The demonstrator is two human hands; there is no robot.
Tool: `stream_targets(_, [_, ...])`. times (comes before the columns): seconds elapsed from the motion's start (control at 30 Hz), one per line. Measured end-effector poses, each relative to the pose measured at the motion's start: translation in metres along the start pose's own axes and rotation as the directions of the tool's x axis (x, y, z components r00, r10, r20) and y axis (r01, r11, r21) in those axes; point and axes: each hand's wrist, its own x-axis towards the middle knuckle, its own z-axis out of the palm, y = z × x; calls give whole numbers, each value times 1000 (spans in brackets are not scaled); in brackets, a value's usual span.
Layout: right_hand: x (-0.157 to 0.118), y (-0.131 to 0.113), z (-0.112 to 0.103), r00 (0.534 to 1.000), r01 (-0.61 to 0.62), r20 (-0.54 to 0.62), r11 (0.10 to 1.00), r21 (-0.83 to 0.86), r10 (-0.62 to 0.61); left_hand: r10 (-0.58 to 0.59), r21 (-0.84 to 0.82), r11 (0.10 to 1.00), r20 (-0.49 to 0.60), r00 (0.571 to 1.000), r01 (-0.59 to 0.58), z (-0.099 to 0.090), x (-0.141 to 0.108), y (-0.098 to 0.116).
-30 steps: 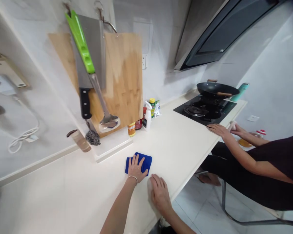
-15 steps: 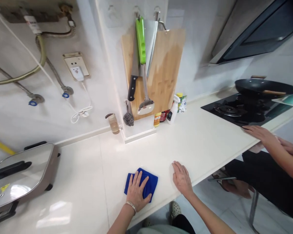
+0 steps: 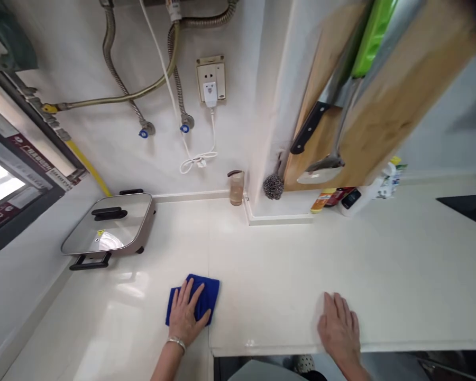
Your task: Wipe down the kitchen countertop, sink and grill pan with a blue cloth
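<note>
Spread fingers of my left hand (image 3: 185, 313) press down on a folded blue cloth (image 3: 208, 295), which lies on the white countertop (image 3: 269, 270). The palm covers part of the cloth, and a bracelet circles that wrist. Off to the right, my right hand (image 3: 340, 327) rests flat near the counter's front edge, fingers stretched forward and nothing in it.
An electric pan with a glass lid (image 3: 121, 217) stands at the back left. A small jar (image 3: 236, 189) sits by the wall corner. A scrubber (image 3: 273, 186), knife (image 3: 311, 127), ladle (image 3: 329, 164) and cutting board (image 3: 384, 127) hang above bottles, including a spray bottle (image 3: 365, 198).
The view has swung left. My left hand and the cloth have slid left along the counter, across the seam. The wok and the other person's hands have left the view.
</note>
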Motion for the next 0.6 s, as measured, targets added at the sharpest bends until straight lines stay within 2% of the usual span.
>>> stream_targets(0.1, [-6,-8,-5,1000,11,-28,1000,13,-11,-185,33,982,-8,983,186,-5,16,-31])
stream_targets(0.2, [-3,-10,-9,998,-7,-68,1000,28,9,-350,83,933,-23,937,350,-7,43,-55])
stream_targets(0.33, [1,-14,-14,996,-24,-82,999,34,27,-453,115,885,-17,891,452,-5,85,-79])
stream_targets(0.47, [2,-18,-18,997,-34,-65,999,15,35,-536,100,839,-17,844,534,-1,127,-91])
stream_targets(0.6, [3,-19,-18,998,-31,-58,999,-7,31,-636,86,770,14,772,632,0,156,-88])
